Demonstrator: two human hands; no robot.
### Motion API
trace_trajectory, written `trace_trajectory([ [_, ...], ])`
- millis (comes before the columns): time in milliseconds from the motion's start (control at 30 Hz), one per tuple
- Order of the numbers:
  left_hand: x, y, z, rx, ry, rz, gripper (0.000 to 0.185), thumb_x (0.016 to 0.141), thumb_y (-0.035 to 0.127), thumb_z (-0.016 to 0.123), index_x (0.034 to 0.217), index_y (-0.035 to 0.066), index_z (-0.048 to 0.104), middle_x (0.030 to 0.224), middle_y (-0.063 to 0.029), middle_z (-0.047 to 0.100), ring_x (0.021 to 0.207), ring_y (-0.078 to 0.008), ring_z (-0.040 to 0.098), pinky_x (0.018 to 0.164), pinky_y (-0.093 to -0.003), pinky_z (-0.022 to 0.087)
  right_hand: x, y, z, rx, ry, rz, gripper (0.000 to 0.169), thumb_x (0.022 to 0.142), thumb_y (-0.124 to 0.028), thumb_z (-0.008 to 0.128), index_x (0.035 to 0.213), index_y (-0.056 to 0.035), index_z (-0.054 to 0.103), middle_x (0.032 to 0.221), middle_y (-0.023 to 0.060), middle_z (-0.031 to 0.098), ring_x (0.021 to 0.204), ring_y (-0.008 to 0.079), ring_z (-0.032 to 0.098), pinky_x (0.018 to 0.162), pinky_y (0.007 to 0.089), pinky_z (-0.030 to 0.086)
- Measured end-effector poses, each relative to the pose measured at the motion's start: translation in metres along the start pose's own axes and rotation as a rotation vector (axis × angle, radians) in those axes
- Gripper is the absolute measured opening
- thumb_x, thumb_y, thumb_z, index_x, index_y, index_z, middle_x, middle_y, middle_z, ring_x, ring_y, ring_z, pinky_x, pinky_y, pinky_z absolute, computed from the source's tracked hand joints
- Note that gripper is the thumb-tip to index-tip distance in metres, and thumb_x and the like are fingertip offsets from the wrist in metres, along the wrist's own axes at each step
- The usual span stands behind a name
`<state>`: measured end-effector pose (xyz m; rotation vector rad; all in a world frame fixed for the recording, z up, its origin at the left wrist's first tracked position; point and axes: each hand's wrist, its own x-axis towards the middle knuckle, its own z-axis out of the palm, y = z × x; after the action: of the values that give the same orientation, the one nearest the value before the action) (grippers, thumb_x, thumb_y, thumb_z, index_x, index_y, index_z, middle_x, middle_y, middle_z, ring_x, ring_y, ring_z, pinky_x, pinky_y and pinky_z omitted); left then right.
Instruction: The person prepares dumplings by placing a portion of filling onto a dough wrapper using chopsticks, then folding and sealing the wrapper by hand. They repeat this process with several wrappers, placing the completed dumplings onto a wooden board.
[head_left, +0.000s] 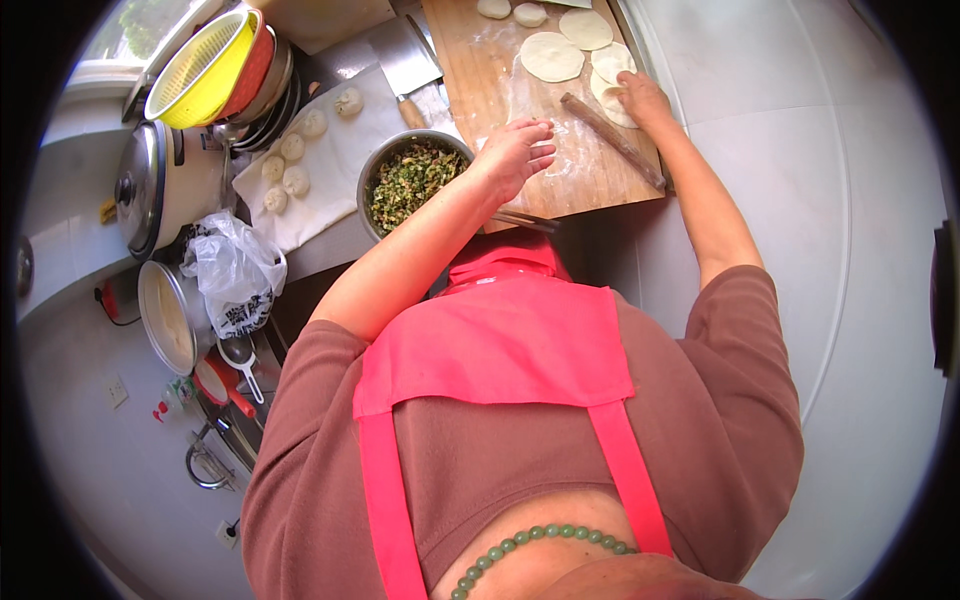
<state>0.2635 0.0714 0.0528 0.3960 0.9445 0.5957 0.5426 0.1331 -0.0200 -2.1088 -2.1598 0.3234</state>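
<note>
My left hand (517, 154) hovers over the near left part of a floured wooden board (480, 75), empty, its fingers a little apart. At the board's right edge my right hand (643, 101) pinches the edge of a flat round dough wrapper (616, 111), which overlaps another wrapper (613, 60). Two larger wrappers (552, 57) lie farther left and back. A wooden rolling pin (611, 139) rests slantwise between my hands. Left of my left forearm, a metal bowl (365, 196) holds chopped green filling (412, 180), partly hidden by the arm. Chopsticks (529, 219) stick out beneath my left wrist.
Several filled buns (292, 146) sit on a white cloth (330, 195) to the left. A cleaver (405, 67) lies beside the board. Small dough rounds (530, 14) are at the back. Stacked colanders (199, 75), a lidded cooker (150, 187) and a plastic bag (236, 262) crowd the left side.
</note>
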Motion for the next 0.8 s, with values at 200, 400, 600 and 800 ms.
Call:
trace_trajectory([
  [200, -0.003, -0.001, -0.004, 0.001, 0.011, 0.029, 0.027, 0.086, 0.015, 0.051, 0.108, 0.001, 0.051, 0.106, -0.0092, 0.051, 0.094, -0.0214, 0.052, 0.081, -0.031, 0.044, -0.007, 0.002, -0.029, -0.187, 0.021, -0.24, 0.019, 0.073, -0.02, 0.058, 0.089, -0.0094, 0.06, 0.089, 0.0122, 0.059, 0.084, 0.0304, 0.057, 0.073, 0.0383, 0.046],
  [400, -0.005, 0.002, -0.014, -0.077, -0.016, 0.042, 0.032, 0.09, 0.022, 0.042, 0.114, 0.0, 0.048, 0.113, -0.0127, 0.051, 0.104, -0.0243, 0.05, 0.089, -0.034, 0.041, -0.024, -0.062, -0.089, 0.51, -0.015, -0.111, 0.025, 0.075, -0.023, 0.061, 0.092, -0.0045, 0.059, 0.074, 0.0101, 0.062, 0.068, 0.0191, 0.061, 0.064, 0.0281, 0.047],
  [600, -0.021, 0.009, -0.018, -0.796, -0.466, -0.066, 0.042, 0.091, 0.034, 0.033, 0.121, 0.008, 0.045, 0.124, -0.0111, 0.048, 0.118, -0.0286, 0.041, 0.1, -0.0472, 0.028, -0.06, -0.177, -0.116, 1.424, -0.269, -0.116, 0.023, 0.082, -0.017, 0.062, 0.098, -0.0005, 0.057, 0.084, 0.0043, 0.062, 0.072, 0.0073, 0.057, 0.061, 0.0193, 0.046],
  [800, -0.055, 0.018, -0.09, -0.928, -0.556, 0.119, 0.04, 0.088, 0.031, 0.033, 0.115, 0.006, 0.05, 0.118, -0.0172, 0.05, 0.113, -0.0374, 0.043, 0.095, -0.053, 0.033, -0.091, -0.166, -0.059, 0.938, 0.154, 0.013, 0.017, 0.081, -0.01, 0.056, 0.095, -0.0009, 0.061, 0.076, 0.0039, 0.061, 0.065, 0.008, 0.055, 0.061, 0.0216, 0.045],
])
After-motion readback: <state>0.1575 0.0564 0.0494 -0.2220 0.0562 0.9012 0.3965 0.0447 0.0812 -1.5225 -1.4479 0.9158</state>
